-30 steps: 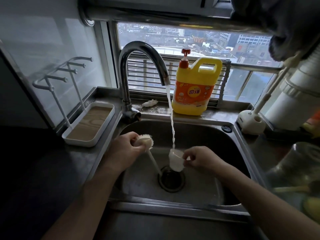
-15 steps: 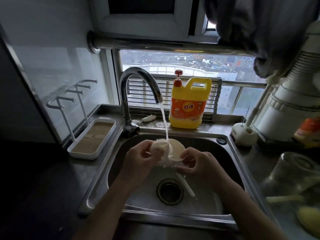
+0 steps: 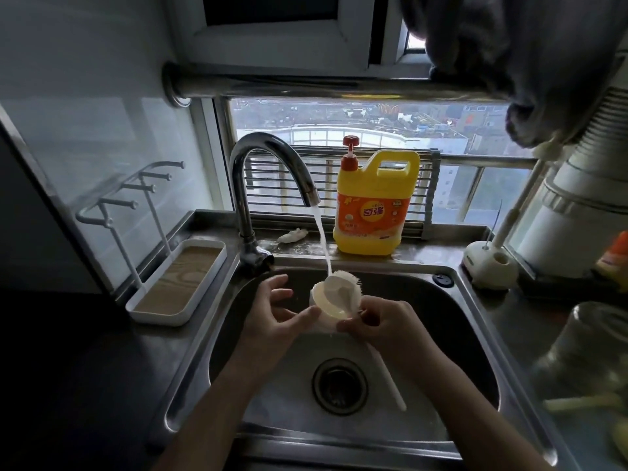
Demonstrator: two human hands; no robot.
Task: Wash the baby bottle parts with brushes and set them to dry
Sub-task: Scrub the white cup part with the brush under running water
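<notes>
Over the sink (image 3: 452, 321), under the tap's (image 3: 268, 154) stream, the right hand (image 3: 382, 326) pinches a white bottle cap (image 3: 326, 304) by its rim. The brush (image 3: 345, 282) head sits in it, the handle trailing below that hand and seemingly gripped too. The left hand (image 3: 272, 317) is spread loose, its thumb touching the cap.

Home kitchen, probably flat: steel sink (image 3: 475, 334), tap (image 3: 268, 154), detergent jug (image 3: 372, 205).
</notes>
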